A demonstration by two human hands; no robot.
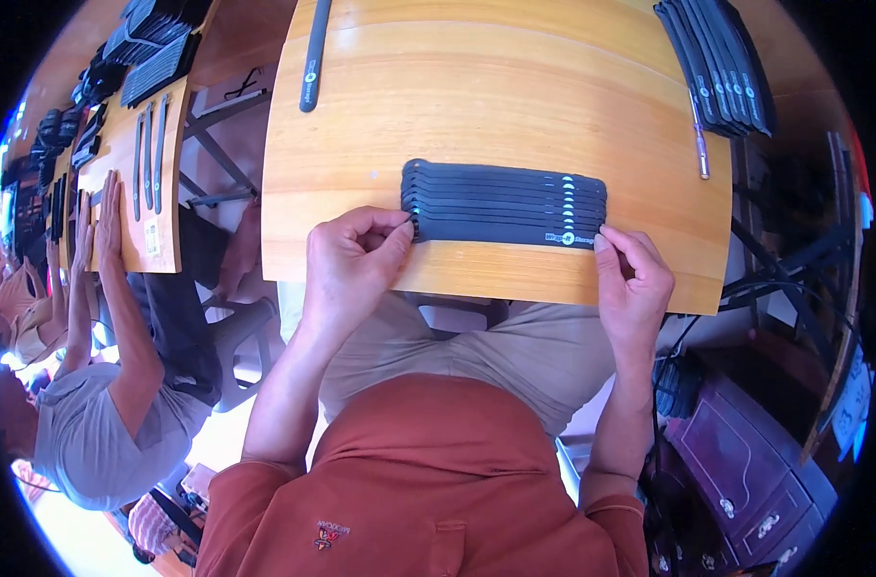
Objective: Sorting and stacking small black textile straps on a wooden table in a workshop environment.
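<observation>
Left hand and right hand pinching the two ends of the strap stack, squaring it up. Lying flat near the front edge of the surface. More straps at far right corner.

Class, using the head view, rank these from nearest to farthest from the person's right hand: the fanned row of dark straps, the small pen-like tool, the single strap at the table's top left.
From the right hand:
1. Fanned row of dark straps, touching its fingertips, table centre.
2. Pen-like tool, above it, near the right edge.
3. Single strap, far top left.
</observation>
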